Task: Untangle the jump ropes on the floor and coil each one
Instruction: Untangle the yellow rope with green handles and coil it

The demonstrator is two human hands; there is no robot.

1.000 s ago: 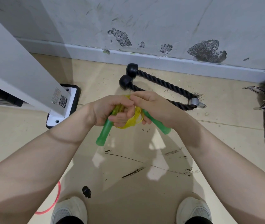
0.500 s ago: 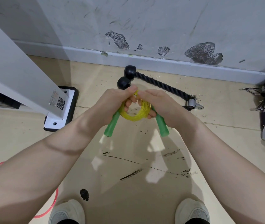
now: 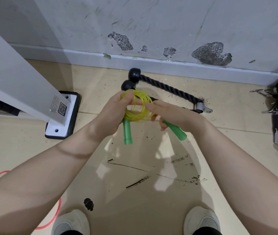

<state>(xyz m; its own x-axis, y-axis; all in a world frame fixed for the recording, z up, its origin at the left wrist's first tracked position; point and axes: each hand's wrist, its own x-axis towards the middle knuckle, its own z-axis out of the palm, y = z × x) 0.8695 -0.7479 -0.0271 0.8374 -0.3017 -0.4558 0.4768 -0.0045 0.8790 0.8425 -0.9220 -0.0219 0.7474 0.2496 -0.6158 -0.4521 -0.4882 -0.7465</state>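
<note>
Since the earlier frame the yellow coil [image 3: 137, 106] has turned to face the camera and the left handle [image 3: 127, 132] has swung to hang straight down. The left hand [image 3: 113, 112] pinches the coil at its 10 o'clock edge; the right hand [image 3: 170, 114] grips the right handle [image 3: 175, 130], which points toward 4 o'clock. Hands are close together, above the floor [image 3: 134, 192]. To finish well, keep the loops stacked flat under the thumb while tucking the handles. A pink rope [image 3: 56, 212] lies at 8 o'clock, not yet coiled.
</note>
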